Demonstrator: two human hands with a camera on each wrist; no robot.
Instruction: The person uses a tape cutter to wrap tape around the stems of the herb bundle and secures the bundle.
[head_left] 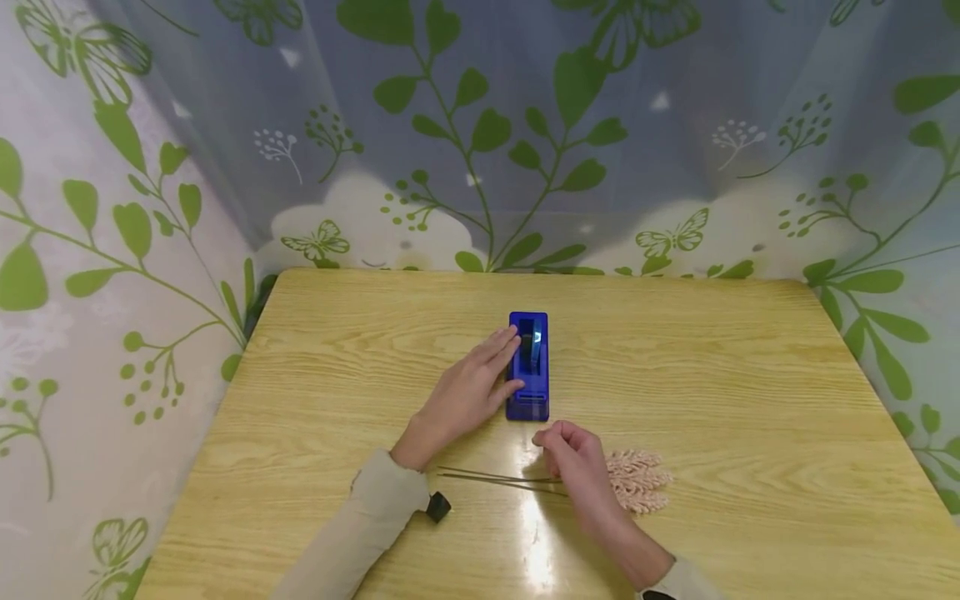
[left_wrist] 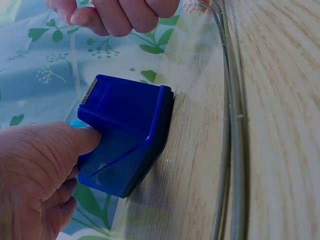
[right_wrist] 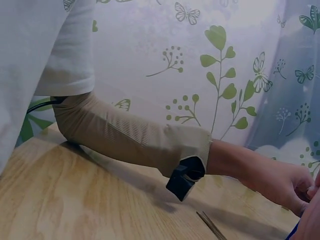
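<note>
A blue tape dispenser [head_left: 530,408] stands lengthwise on the table, a roll of tape [head_left: 537,342] inside it. My left hand [head_left: 468,392] rests along its left side, fingers extended with tips on the edge; the thumb touches nearer the front. In the left wrist view, the thumb [left_wrist: 86,139] lies against the dispenser [left_wrist: 125,110] below its toothed cutter [left_wrist: 89,90]. Just in front of the dispenser is my right hand [head_left: 581,467], fingers curled and thumb near the index finger; nothing shows clearly between them. Pinkish-beige flower sprigs [head_left: 641,481] lie beneath and beyond it.
Thin dark stems [head_left: 487,477] of the sprigs run leftward across the wooden table [head_left: 337,350]. A black wrist device [head_left: 438,507] sits at the left sleeve. Leaf-patterned curtains [head_left: 480,167] stand behind the table and along its sides.
</note>
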